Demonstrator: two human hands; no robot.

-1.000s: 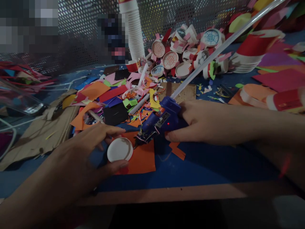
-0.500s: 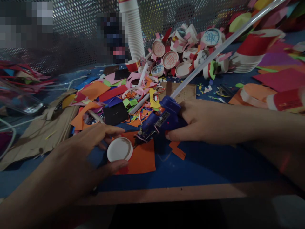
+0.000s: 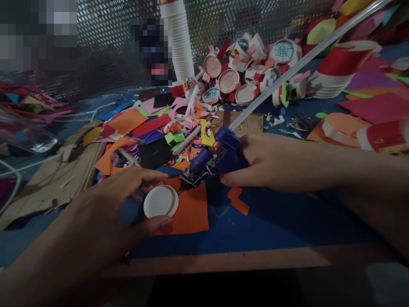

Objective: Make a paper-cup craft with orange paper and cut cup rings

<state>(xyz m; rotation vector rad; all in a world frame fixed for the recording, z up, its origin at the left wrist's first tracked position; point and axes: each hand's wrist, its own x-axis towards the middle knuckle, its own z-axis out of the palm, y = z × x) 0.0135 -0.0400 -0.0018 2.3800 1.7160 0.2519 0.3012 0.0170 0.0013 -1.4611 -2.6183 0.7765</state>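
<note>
My left hand [image 3: 118,204] pinches a small white paper cup bottom [image 3: 160,201] between thumb and fingers, holding it down on an orange paper sheet [image 3: 188,211]. My right hand [image 3: 271,162] grips a blue hot glue gun [image 3: 215,157] with a long clear glue stick [image 3: 287,70] rising from its back toward the upper right. The gun's nozzle points left and down, close to the cup's right edge.
Colourful paper scraps [image 3: 153,128] litter the blue tabletop [image 3: 287,221]. Cut decorated cup bottoms [image 3: 243,72] are heaped at the back by a tall white cup stack [image 3: 179,38] and a perforated metal screen [image 3: 105,38]. Red-and-white cups [image 3: 345,64] stand right; cardboard [image 3: 54,179] lies left.
The glue gun has shifted slightly up and its nozzle sits a little nearer the white cup. My left hand stays in place on the cup.
</note>
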